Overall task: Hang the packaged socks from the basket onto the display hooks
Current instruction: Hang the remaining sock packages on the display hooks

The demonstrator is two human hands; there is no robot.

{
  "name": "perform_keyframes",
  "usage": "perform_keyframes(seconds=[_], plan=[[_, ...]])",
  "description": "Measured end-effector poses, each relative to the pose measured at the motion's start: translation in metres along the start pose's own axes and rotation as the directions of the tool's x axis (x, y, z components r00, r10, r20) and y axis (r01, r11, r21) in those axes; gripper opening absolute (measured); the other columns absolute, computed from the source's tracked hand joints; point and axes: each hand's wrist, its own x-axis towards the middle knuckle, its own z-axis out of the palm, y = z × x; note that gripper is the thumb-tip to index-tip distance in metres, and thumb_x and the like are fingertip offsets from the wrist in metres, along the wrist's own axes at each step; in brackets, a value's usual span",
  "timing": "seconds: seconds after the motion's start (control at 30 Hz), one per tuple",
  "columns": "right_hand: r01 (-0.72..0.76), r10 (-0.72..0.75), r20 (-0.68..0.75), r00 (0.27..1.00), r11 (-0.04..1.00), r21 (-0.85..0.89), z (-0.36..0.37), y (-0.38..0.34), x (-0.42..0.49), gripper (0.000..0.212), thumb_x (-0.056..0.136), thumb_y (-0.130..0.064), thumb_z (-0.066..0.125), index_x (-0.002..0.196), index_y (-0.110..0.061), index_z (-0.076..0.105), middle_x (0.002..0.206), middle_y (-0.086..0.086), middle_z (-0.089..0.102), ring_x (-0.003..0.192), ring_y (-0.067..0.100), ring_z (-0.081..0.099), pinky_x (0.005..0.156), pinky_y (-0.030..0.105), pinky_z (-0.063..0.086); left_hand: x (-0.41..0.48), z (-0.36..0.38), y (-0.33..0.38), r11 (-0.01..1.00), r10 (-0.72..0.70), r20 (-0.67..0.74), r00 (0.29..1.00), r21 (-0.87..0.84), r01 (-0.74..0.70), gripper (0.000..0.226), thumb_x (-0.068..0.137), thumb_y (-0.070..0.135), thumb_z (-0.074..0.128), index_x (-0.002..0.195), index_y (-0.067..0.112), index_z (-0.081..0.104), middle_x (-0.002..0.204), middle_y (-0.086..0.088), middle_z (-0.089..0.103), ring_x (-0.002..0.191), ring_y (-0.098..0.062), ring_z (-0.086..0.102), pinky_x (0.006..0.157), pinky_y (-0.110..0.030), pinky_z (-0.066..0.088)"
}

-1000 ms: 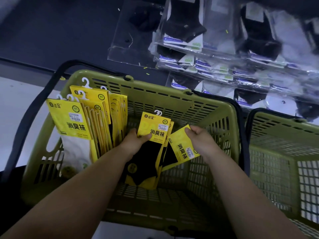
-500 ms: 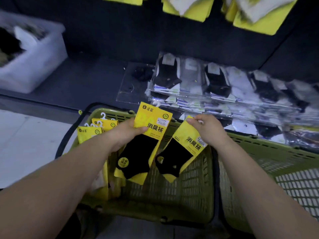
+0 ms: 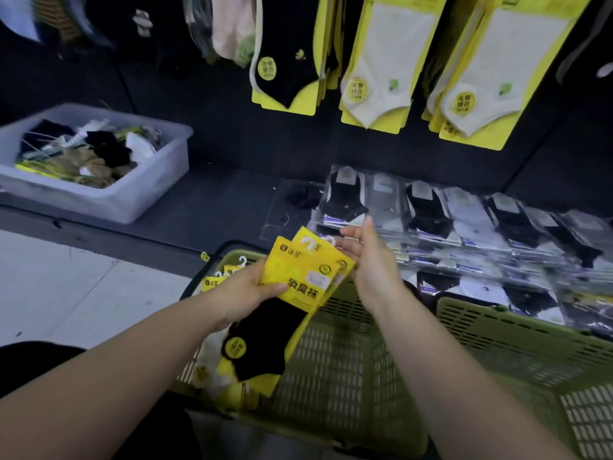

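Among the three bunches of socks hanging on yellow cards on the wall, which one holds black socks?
The leftmost bunch: its socks are black, while the middle bunch and the right bunch hold white socks.

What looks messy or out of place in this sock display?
The clear bin on the left holds loose socks in a tangled heap, unlike the hanging packs above. The held packs are slightly fanned; nothing looks damaged.

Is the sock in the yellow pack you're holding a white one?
No, the sock pack gripped by the left hand shows a black sock below its yellow card.
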Motion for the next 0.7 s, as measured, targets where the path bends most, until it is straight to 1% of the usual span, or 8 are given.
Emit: perform_keyframes(seconds=[0.13,0.2,0.27,0.37,0.43,0.5,0.57,0.7], plan=[[-0.054,0.070,0.041,0.997,0.947,-0.318,0.024,0.058,-0.001,0.010,0.097,-0.025,0.051,0.102,-0.017,0.052,0.107,0.008,0.060,0.088,0.014,0.055,0.081,0.028,0.046,-0.003,-0.043,-0.002,0.972,-0.015,-0.187,0.982,-0.232,-0.029,0.025,0.096,0.005,0.049,0.118,0.012,0.058,0.121,-0.011,0.064,0.100,-0.021,0.064,0.091,-0.034,0.050],[-0.020,0.129,0.156,0.979,0.830,-0.558,0.038,0.092,-0.001,0.030,0.091,-0.017,0.060,0.119,-0.012,0.049,0.119,0.010,0.056,0.095,0.015,0.053,0.079,0.025,0.042,-0.003,-0.073,-0.003,0.959,-0.057,-0.264,0.963,-0.283,-0.021,0.027,0.097,0.004,0.046,0.121,0.009,0.057,0.123,-0.012,0.063,0.100,-0.022,0.063,0.086,-0.031,0.050],[0.139,0.101,0.269,0.958,0.655,-0.743,0.056,0.119,0.001,0.053,0.087,-0.018,0.066,0.134,-0.010,0.042,0.133,0.010,0.048,0.116,0.020,0.049,0.092,0.023,0.037,-0.001,-0.101,-0.006,0.960,-0.115,-0.346,0.931,-0.279,0.014,0.030,0.098,0.006,0.046,0.126,0.007,0.055,0.125,-0.011,0.062,0.110,-0.027,0.060,0.096,-0.041,0.047],[0.359,0.033,0.410,0.912,0.422,-0.832,0.087,0.146,0.008,0.085,0.083,-0.031,0.068,0.150,-0.012,0.018,0.154,0.007,0.021,0.141,0.023,0.022,0.113,0.026,0.018,0.005,-0.128,-0.012,0.955,-0.182,-0.485,0.855,-0.295,0.036,0.027,0.097,0.006,0.048,0.123,0.010,0.055,0.122,-0.010,0.063,0.110,-0.028,0.060,0.100,-0.044,0.044],[0.395,0.026,0.430,0.903,0.344,-0.852,0.104,0.158,0.018,0.098,0.083,-0.039,0.067,0.152,-0.013,0.003,0.159,0.003,0.007,0.146,0.023,0.009,0.117,0.030,0.011,0.010,-0.137,-0.015,0.952,-0.209,-0.544,0.813,-0.303,0.043,0.030,0.096,0.007,0.050,0.126,0.011,0.054,0.119,-0.009,0.064,0.105,-0.027,0.061,0.095,-0.043,0.047],[0.347,0.021,0.379,0.925,0.357,-0.867,0.117,0.166,0.027,0.106,0.081,-0.044,0.069,0.152,-0.011,-0.003,0.159,0.005,0.011,0.145,0.026,0.010,0.117,0.035,0.013,0.016,-0.139,-0.020,0.956,-0.222,-0.555,0.802,-0.286,0.067,0.031,0.096,0.009,0.052,0.127,0.012,0.053,0.119,-0.008,0.064,0.106,-0.027,0.061,0.096,-0.045,0.047],[0.293,-0.031,0.305,0.952,0.379,-0.878,0.122,0.171,0.034,0.101,0.079,-0.044,0.071,0.151,-0.010,0.009,0.152,0.006,0.029,0.138,0.028,0.020,0.114,0.036,0.021,0.020,-0.137,-0.023,0.959,-0.234,-0.544,0.806,-0.267,0.098,0.034,0.095,0.011,0.053,0.129,0.014,0.051,0.121,-0.008,0.064,0.109,-0.028,0.060,0.099,-0.048,0.046],[0.336,-0.161,0.303,0.939,0.251,-0.908,0.115,0.175,0.035,0.062,0.079,-0.042,0.071,0.130,-0.017,0.047,0.127,0.003,0.052,0.119,0.024,0.037,0.099,0.033,0.030,0.024,-0.136,-0.026,0.970,-0.210,-0.525,0.825,-0.215,0.110,0.040,0.095,0.010,0.052,0.134,0.016,0.047,0.125,-0.007,0.061,0.116,-0.029,0.056,0.104,-0.049,0.041]])
